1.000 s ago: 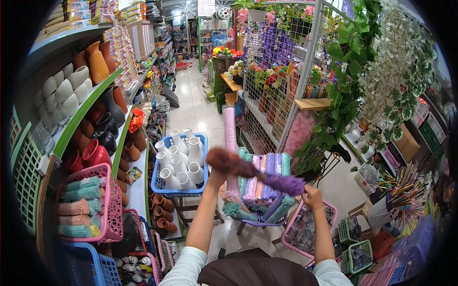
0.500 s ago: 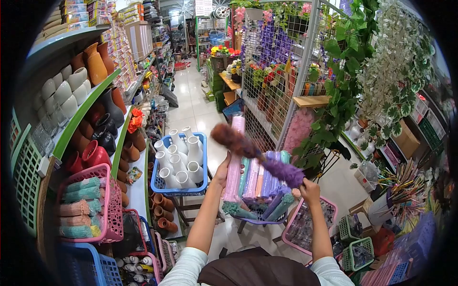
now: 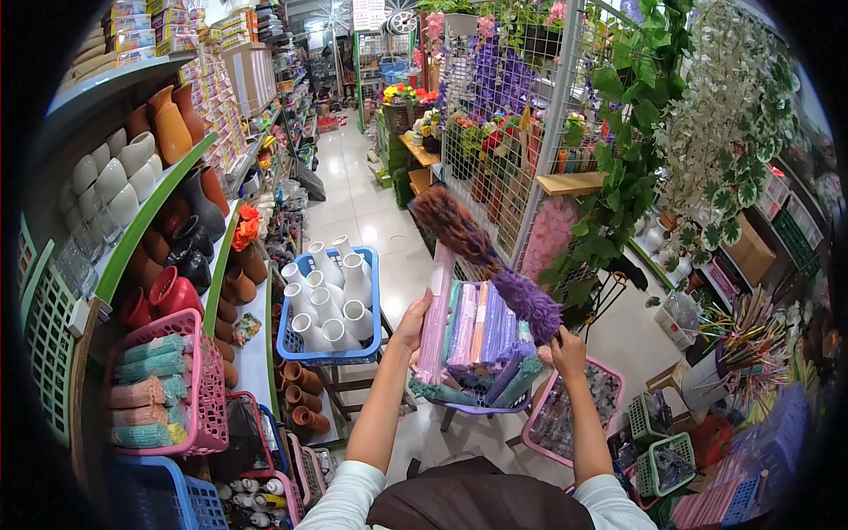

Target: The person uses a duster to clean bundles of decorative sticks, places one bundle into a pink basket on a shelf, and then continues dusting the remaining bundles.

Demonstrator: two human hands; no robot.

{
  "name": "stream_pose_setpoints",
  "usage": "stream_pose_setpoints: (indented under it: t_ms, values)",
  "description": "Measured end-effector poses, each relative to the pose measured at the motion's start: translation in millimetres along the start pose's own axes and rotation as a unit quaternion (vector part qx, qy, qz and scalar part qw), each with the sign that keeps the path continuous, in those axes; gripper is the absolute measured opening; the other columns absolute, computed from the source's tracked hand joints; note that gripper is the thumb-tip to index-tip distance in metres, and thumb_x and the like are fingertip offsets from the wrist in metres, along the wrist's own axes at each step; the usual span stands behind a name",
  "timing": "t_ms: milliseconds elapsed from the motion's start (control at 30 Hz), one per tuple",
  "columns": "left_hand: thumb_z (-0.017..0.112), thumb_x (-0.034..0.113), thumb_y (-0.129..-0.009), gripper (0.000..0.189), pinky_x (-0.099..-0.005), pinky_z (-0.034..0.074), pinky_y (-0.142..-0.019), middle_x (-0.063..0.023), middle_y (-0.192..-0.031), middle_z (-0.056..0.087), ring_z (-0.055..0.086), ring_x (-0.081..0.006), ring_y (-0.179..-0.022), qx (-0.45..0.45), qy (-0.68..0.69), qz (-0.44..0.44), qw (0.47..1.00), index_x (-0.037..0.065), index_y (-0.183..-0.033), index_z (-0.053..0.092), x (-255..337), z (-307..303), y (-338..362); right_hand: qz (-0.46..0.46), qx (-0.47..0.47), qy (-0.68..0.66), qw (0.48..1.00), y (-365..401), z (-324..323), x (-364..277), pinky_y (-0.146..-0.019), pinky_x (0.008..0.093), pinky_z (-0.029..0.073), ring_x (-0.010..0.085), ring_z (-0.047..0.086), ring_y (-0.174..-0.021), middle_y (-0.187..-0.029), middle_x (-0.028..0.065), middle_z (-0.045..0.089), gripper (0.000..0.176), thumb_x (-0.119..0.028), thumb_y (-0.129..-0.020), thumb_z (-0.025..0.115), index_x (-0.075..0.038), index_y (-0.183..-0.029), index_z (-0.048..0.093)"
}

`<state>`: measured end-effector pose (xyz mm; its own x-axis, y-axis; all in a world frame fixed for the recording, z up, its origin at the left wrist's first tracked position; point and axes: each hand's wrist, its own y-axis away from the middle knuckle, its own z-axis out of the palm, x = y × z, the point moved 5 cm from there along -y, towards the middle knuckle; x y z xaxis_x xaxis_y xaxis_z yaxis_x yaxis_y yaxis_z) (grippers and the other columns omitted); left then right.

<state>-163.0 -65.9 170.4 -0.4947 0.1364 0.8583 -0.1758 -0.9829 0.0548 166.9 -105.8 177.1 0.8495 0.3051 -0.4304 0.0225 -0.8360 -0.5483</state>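
In my right hand is the lower end of a fluffy duster, purple near my fingers and brown toward its far tip, slanting up to the left. My left hand grips a long pink bundle in clear wrap, which stands upright at the left side of a basket. Beside it are several wrapped bundles in lilac, peach and teal. Part of the basket's contents lies hidden under the duster.
A blue basket of white vases stands to the left. Shelves with pots and a pink basket line the left side. At right are a pink-rimmed bin, a wire rack and hanging leaves.
The duster's brown end has swung up and a little right, and its blur is gone. Both hands keep their holds.
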Motion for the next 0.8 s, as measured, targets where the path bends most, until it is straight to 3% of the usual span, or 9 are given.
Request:
stream_pose_setpoints:
  t_ms: [133,167,233,367,500,533,633,667,800]
  values:
    - [0.043,0.05,-0.092,0.052,-0.0297,0.052,-0.066,-0.0085,-0.09,0.061,0.061,-0.0171,-0.079,-0.02,0.065,0.058,0.996,0.003,-0.111,0.052,-3.8,-19.4,-12.9,-0.101,-0.055,0.015,0.993,28.8,-2.2,0.3,-0.053,0.0412,0.044,0.0338,0.058,-0.061,-0.067,0.0156,0.059,0.016,-0.02,-0.076,0.061,-0.006,-0.078,0.055]
    - [0.041,0.046,-0.093,0.048,-0.0303,0.053,-0.068,-0.0085,-0.1,0.058,0.06,-0.0183,-0.089,0.046,-0.001,0.099,0.994,0.004,-0.114,0.049,0.2,-22.4,-4.4,-0.112,-0.081,0.011,0.99,40.0,-0.4,3.5,-0.053,0.0408,0.045,0.0333,0.058,-0.061,-0.068,0.0152,0.059,0.016,-0.02,-0.075,0.061,-0.006,-0.078,0.055]
    - [0.042,0.045,-0.093,0.046,-0.0305,0.053,-0.073,-0.0078,-0.108,0.055,0.059,-0.019,-0.093,-0.077,0.216,-0.027,0.973,0.007,-0.117,0.048,12.3,-6.5,8.7,-0.131,-0.133,0.004,0.982,61.6,3.8,7.7,-0.053,0.0401,0.045,0.0323,0.059,-0.062,-0.07,0.0145,0.06,0.016,-0.021,-0.075,0.062,-0.007,-0.079,0.055]
    - [0.048,0.045,-0.09,0.052,-0.0313,0.05,-0.085,-0.0103,-0.116,0.055,0.058,-0.0199,-0.1,0.026,0.091,0.098,0.991,0.005,-0.124,0.046,-56.2,-86.2,-25.1,-0.057,-0.132,-0.006,0.99,82.7,14.3,2.8,-0.056,0.0426,0.045,0.0348,0.059,-0.065,-0.072,0.0164,0.06,0.016,-0.019,-0.075,0.06,-0.006,-0.083,0.055]
    - [0.043,0.054,-0.09,0.056,-0.03,0.05,-0.071,-0.0076,-0.093,0.062,0.061,-0.0165,-0.08,0.023,0.045,-0.029,0.998,0.004,-0.112,0.053,-35.1,-33.2,-11.9,0.053,-0.096,-0.076,0.991,86.2,55.8,-11.7,-0.061,0.0489,0.043,0.0426,0.057,-0.071,-0.075,0.0235,0.059,0.018,-0.019,-0.079,0.056,-0.003,-0.088,0.053]
    - [0.039,0.058,-0.09,0.06,-0.0294,0.05,-0.065,-0.0077,-0.083,0.062,0.06,-0.0167,-0.07,0.059,0.026,0.004,0.998,0.003,-0.11,0.053,-34.2,-24.8,-9.2,0.086,-0.091,-0.096,0.988,85.6,68.7,-16.4,-0.062,0.0497,0.043,0.0439,0.056,-0.072,-0.075,0.0251,0.058,0.019,-0.019,-0.08,0.056,-0.002,-0.089,0.053]
    - [0.039,0.056,-0.091,0.058,-0.0293,0.05,-0.065,-0.0074,-0.084,0.062,0.06,-0.0168,-0.071,0.056,0.009,-0.029,0.998,0.003,-0.11,0.053,-52.7,-26.0,-9.2,0.155,-0.083,-0.139,0.975,82.5,95.0,-39.1,-0.063,0.0523,0.041,0.0478,0.055,-0.074,-0.075,0.0303,0.056,0.023,-0.02,-0.085,0.052,0.002,-0.091,0.05]
    - [0.038,0.058,-0.09,0.061,-0.0268,0.048,-0.057,-0.0083,-0.078,0.061,0.058,-0.0143,-0.066,0.055,-0.001,-0.024,0.998,0.004,-0.112,0.054,-60.0,-25.7,-10.4,0.18,-0.103,-0.153,0.966,81.8,103.4,-47.4,-0.064,0.0528,0.041,0.0486,0.055,-0.076,-0.074,0.032,0.056,0.025,-0.02,-0.086,0.051,0.005,-0.092,0.049]
    - [0.039,0.055,-0.091,0.058,-0.0277,0.049,-0.06,-0.0075,-0.081,0.061,0.059,-0.0148,-0.067,0.093,0.012,-0.041,0.995,0.003,-0.111,0.054,-80.5,-17.1,-5.2,0.209,-0.089,-0.168,0.959,84.9,163.2,-47.5,-0.067,0.0524,0.042,0.0492,0.055,-0.079,-0.078,0.0338,0.056,0.026,-0.016,-0.086,0.053,0.009,-0.09,0.049]
